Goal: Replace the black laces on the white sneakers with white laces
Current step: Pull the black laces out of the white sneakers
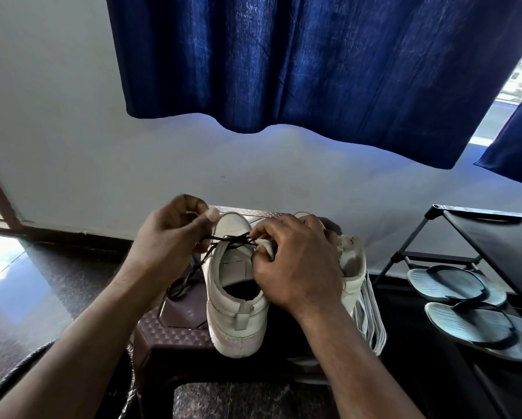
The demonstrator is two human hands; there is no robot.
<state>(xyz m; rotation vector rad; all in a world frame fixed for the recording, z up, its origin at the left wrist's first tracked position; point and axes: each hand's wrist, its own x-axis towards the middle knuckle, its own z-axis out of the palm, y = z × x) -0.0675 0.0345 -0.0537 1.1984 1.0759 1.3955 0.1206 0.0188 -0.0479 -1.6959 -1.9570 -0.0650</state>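
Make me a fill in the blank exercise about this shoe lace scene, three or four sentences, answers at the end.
1. The lace pinched by the left hand is ____.
2. The right hand grips the near sneaker, which stands on a brown ____.
3. The flip-flops lie on a rack to the person's ____.
4. The curtain above is ____.
Answers: black; stool; right; blue.

Both bare forearms reach forward, the left hand (pixel 175 234) pinching the black lace (pixel 232 238) between thumb and curled fingers, the right hand (pixel 296 261), just beside that grip, pinching the same lace knuckles-up.
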